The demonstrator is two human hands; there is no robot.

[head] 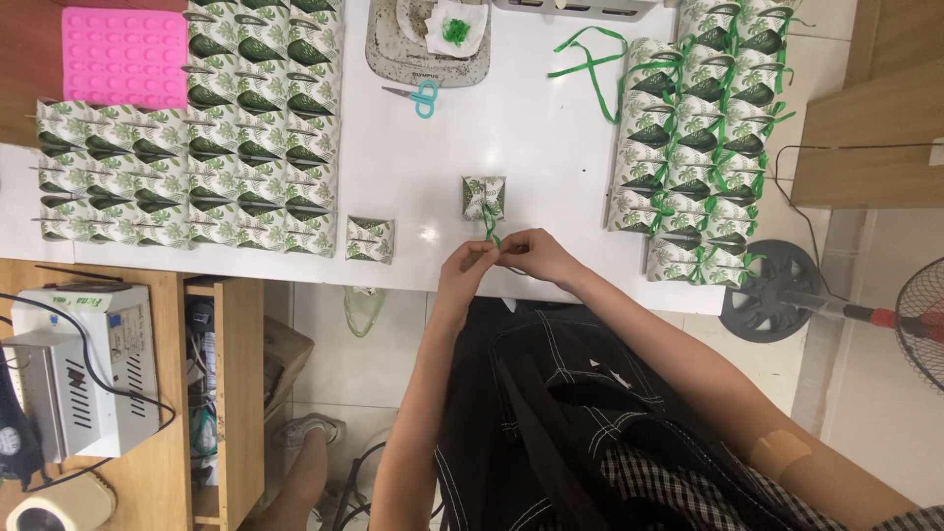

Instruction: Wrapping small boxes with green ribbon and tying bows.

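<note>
Tying a green ribbon around a small leaf-printed box, judging by the strand running from the box down into both hands. Sitting near the front edge of the white bench, that box, just beyond the fingertips and apart from the stacked rows. Seemingly mid-knot or mid-bow; pulling the two ends evenly and snugly looking like what the next move calls for, without dragging the light box off its spot.

Pinching the ribbon with the left hand, fingers curled nearly closed on the strand. Meeting it with the right hand, fingers likewise drawn almost closed, gripping the other part of the ribbon close beside the left fingertips. Hard telling exactly how the strand is looped between them, being small and partly hidden.

Lying to the left, many rows of untied boxes of the same print, with one single box sitting apart near the bench edge. Standing to the right, a block of finished boxes already wearing green ribbon. Resting farther back, teal-handled scissors, a loose ribbon length and a pink moulded tray.
</note>
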